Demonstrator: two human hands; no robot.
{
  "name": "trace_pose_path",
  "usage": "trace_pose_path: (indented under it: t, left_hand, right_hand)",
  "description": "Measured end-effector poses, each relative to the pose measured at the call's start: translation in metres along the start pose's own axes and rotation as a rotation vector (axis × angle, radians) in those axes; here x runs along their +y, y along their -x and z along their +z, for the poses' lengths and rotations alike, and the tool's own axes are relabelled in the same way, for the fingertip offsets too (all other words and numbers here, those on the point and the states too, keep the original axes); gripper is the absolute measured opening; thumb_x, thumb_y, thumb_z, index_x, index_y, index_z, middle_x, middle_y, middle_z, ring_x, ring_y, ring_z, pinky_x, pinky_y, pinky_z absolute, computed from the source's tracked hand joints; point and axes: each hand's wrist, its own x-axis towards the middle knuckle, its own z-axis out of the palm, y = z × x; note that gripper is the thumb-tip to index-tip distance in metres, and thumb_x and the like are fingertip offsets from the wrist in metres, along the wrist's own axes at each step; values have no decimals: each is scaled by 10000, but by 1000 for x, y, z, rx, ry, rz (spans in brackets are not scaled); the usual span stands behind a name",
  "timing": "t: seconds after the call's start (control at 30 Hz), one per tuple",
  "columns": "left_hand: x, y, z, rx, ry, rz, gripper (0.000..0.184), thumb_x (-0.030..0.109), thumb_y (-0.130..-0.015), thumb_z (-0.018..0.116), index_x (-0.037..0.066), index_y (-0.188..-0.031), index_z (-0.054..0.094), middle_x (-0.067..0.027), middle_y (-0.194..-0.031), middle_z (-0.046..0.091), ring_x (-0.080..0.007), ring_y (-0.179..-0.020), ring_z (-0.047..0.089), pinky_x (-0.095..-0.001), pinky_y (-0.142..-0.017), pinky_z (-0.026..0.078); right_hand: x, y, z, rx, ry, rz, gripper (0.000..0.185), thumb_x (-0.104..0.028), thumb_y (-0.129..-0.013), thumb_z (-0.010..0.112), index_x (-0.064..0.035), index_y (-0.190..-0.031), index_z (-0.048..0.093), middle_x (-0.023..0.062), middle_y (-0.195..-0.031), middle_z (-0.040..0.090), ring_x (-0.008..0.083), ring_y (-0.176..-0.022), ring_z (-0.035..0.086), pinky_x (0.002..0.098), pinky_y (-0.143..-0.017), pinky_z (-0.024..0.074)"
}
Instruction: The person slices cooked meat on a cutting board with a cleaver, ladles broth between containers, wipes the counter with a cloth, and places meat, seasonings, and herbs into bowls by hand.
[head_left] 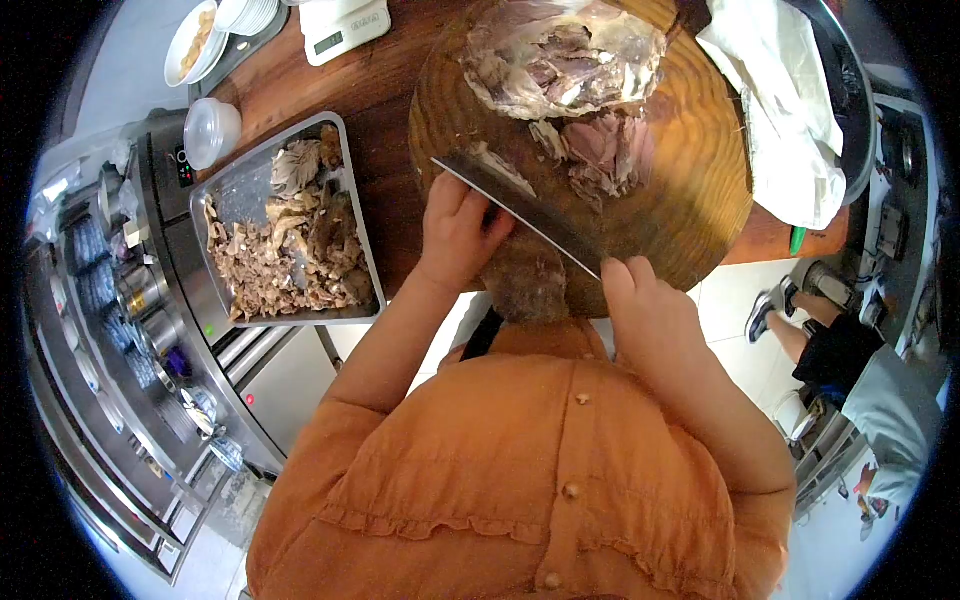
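Observation:
My right hand [650, 315] is closed around the handle end of a cleaver [545, 222], whose handle is hidden in the fingers. The blade slants across the round wooden chopping board [680, 220]. My left hand [462, 235] is at the blade's far left end, fingers curled against its near side; what they pinch, if anything, is hidden. A thin strip of meat [505, 170] lies just beyond the blade. Farther back on the board are a pile of pinkish meat pieces [612, 155] and a large pale chunk of cooked meat [565, 60].
A metal tray [378, 275] of chopped meat stands left of the board. Behind it are a plastic tub [212, 133], a kitchen scale [345, 28] and white bowls [192, 45]. A white cloth or bag [790, 120] lies on the right. Another person [850, 370] is at far right.

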Motion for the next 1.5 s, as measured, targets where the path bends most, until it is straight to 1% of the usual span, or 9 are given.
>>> trace_pose_path:
  t: [0.1,0.47,0.57,0.63,0.73,1.07,1.17,1.3,1.5]
  left_hand:
    - [-1,1,-1,-12,16,-5,397,69,-607,723,27,-986,611,-153,-1035,561,-358,-965,535,-419,-835,448]
    - [-7,7,3,-23,65,-61,294,54,-614,714,19,-884,603,-141,-983,558,-339,-932,546,-411,-797,465]
    - [-3,2,3,118,6,40,295,38,-614,707,22,-888,600,-141,-975,554,-336,-934,543,-412,-805,462]
    - [-2,2,1,93,45,35,299,41,-622,704,31,-903,602,-144,-993,558,-339,-943,541,-412,-818,455]
    - [-5,8,1,30,57,-16,303,71,-640,710,39,-926,615,-154,-1032,569,-360,-973,536,-424,-849,442]
    - [-2,2,0,61,9,14,320,58,-631,711,28,-938,625,-143,-1033,568,-343,-967,546,-413,-827,456]
    - [-4,2,0,66,18,18,303,57,-629,710,28,-918,626,-139,-1018,567,-337,-956,550,-416,-823,456]
    - [-8,4,6,130,64,23,282,47,-625,708,31,-892,621,-129,-980,562,-326,-932,554,-410,-812,458]
    - [-4,0,0,99,88,19,253,24,-625,694,35,-865,614,-122,-939,561,-320,-900,555,-401,-784,462]
  right_hand:
    - [-6,6,-6,-58,29,67,107,-86,-819,473,-32,-905,437,162,-842,536,318,-652,630,399,-514,528]
    - [-42,-100,12,187,-24,-106,131,-97,-851,450,-41,-969,439,201,-910,557,350,-664,643,418,-535,541]
    - [-26,-68,11,57,-17,-12,142,-100,-855,439,-51,-989,437,208,-936,551,367,-725,639,424,-578,539]
    - [1,-42,10,0,30,66,180,-75,-830,470,-50,-1002,426,210,-939,539,372,-764,627,422,-616,532]
    - [18,-17,10,141,56,100,233,-44,-789,513,-54,-1001,417,197,-915,529,364,-747,619,416,-616,526]
    - [-1,-4,-5,-31,25,13,295,-4,-747,516,-8,-1038,464,164,-911,535,342,-723,604,414,-602,501]
    - [-3,-5,-9,-65,19,31,295,-3,-750,513,-9,-1041,464,166,-920,534,342,-739,606,417,-614,501]
    - [1,-2,-11,24,46,36,147,-74,-810,492,-39,-937,429,175,-875,534,352,-687,624,419,-557,522]
    - [-17,-64,14,83,34,39,130,-77,-830,473,-38,-946,430,204,-887,543,364,-691,632,424,-549,533]
